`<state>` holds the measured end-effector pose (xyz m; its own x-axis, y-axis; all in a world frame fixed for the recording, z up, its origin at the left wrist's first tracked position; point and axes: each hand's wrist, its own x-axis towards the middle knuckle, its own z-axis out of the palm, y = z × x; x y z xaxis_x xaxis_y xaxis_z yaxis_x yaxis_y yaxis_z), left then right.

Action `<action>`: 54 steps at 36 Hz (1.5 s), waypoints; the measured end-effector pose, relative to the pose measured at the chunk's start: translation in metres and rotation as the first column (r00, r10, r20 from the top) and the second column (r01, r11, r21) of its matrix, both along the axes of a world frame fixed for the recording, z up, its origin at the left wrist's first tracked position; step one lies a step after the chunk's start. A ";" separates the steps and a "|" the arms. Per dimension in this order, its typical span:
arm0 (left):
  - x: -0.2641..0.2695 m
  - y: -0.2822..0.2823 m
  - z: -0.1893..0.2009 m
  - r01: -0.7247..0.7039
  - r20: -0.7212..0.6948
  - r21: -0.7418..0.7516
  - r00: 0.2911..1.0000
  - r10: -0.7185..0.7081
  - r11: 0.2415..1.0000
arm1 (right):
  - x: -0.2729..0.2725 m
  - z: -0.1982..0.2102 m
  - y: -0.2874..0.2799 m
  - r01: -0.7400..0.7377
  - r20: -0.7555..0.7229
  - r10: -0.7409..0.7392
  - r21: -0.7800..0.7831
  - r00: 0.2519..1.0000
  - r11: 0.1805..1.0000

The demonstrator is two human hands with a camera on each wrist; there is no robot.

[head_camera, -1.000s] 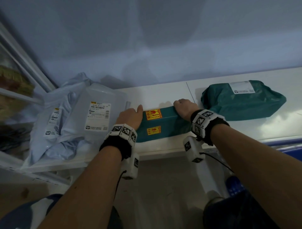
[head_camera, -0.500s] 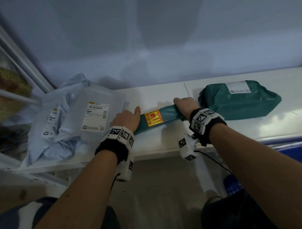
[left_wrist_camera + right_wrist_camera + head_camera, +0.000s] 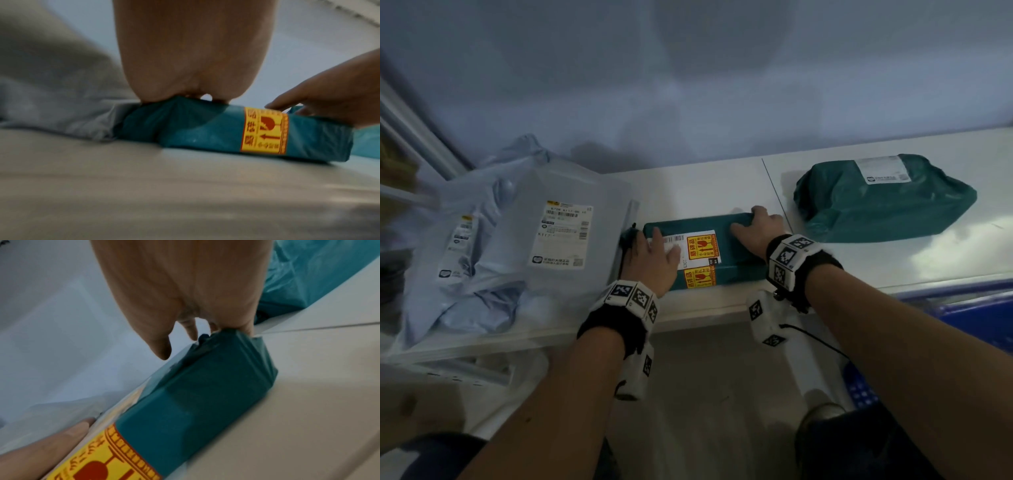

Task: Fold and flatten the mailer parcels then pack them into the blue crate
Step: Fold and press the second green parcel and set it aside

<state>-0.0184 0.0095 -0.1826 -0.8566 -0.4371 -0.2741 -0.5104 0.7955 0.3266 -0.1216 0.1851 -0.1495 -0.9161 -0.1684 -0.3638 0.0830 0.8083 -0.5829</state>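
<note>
A small green parcel [image 3: 732, 253] with yellow fragile stickers and a white label lies flat near the front edge of the white table [image 3: 709, 185]. My left hand [image 3: 650, 260] presses flat on its left end, fingers spread over the label; the left wrist view shows the palm [image 3: 185, 65] bearing down on the green parcel [image 3: 205, 129]. My right hand [image 3: 756, 229] holds the right end. Its fingers [image 3: 190, 331] hook over the far corner of the parcel [image 3: 205, 394], and the thumb lies along the top. The blue crate [image 3: 979, 308] shows its rim below the table at the right.
A larger green parcel [image 3: 883, 202] with a white label lies on the table to the right. Several pale grey mailers [image 3: 565, 233] are piled at the left, touching the small parcel's left end. A wall stands right behind the table. A metal rack upright [image 3: 417, 137] is at the far left.
The small green parcel, tipped up on its edge half a second ago, now lies flat with its label side up. Both hands have moved onto its top.
</note>
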 end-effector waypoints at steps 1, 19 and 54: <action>0.002 0.000 -0.002 -0.003 -0.024 0.032 1.000 0.003 0.999 | 0.000 -0.003 -0.001 0.025 0.003 -0.025 0.031 1.000 0.999; -0.009 -0.012 0.012 0.061 -0.398 -0.050 0.914 -0.076 0.997 | -0.011 -0.002 -0.003 0.185 0.017 -0.191 -0.344 0.981 0.920; -0.022 0.007 0.064 -0.044 0.005 0.997 0.841 0.542 0.059 | -0.029 0.051 0.042 0.176 0.075 -0.161 -0.541 0.984 0.822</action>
